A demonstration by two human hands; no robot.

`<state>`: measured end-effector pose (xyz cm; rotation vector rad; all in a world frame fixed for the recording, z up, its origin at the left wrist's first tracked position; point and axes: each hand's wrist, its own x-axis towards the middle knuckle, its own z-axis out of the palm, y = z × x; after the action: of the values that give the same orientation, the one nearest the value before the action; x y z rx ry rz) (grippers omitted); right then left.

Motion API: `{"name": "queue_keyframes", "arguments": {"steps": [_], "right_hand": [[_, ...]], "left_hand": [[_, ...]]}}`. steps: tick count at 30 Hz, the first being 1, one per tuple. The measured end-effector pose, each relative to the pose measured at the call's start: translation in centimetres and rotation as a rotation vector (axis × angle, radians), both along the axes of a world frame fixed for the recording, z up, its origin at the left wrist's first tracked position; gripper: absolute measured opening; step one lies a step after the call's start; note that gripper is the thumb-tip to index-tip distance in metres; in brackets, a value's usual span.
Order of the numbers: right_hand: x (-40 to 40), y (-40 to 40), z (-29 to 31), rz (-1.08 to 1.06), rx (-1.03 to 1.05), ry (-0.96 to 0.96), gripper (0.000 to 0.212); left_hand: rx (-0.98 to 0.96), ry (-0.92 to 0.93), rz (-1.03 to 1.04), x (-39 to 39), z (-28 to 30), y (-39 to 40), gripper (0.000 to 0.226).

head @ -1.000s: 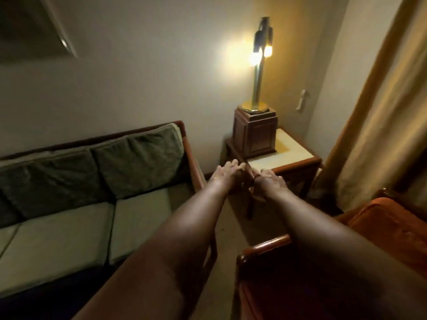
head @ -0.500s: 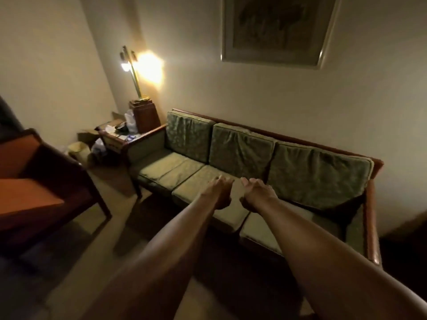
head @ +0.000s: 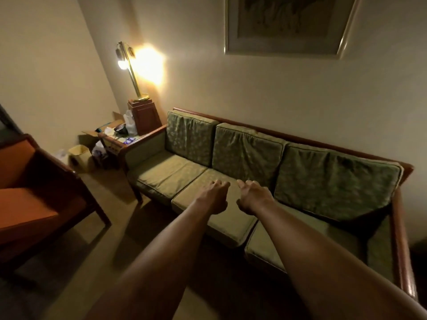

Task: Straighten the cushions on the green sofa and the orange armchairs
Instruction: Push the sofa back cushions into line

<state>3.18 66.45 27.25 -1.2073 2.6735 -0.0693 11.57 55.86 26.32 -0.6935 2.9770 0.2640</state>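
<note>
We saw a green three-seat sofa (head: 254,172) covered in matt woven cloth, its back cushions (head: 247,153) creased and faintly patterned, its plainer seat cushions (head: 221,218) smoother and edged with piping. The sofa's dark reddish wooden frame (head: 401,250) was polished and caught a gloss along the right arm. The orange armchair (head: 27,204) wore matt cloth within a dark wooden frame. The tall brass-coloured metal lamp (head: 132,75) shone, standing on a smooth reddish wooden box (head: 145,118). The framed picture (head: 291,26) had a pale, slightly glossy frame. The pale wall (head: 254,88) looked matt.
</note>
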Motion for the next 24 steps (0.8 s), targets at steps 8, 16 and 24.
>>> {"name": "queue_keyframes", "arguments": {"steps": [8, 16, 24], "right_hand": [[-20.2, 7.9, -2.4, -0.267, 0.104, 0.009, 0.060], [-34.6, 11.4, -4.5, -0.402, 0.167, 0.015, 0.064], [-46.1, 9.5, -9.5, -0.503, 0.188, -0.051, 0.068]], "left_hand": [[-0.003, -0.046, -0.292, -22.9, -1.9, 5.2, 0.054], [-0.017, -0.056, -0.468, -38.5, -3.4, 7.4, 0.049], [0.037, -0.127, -0.502, -51.6, -7.6, 3.1, 0.054]]}}
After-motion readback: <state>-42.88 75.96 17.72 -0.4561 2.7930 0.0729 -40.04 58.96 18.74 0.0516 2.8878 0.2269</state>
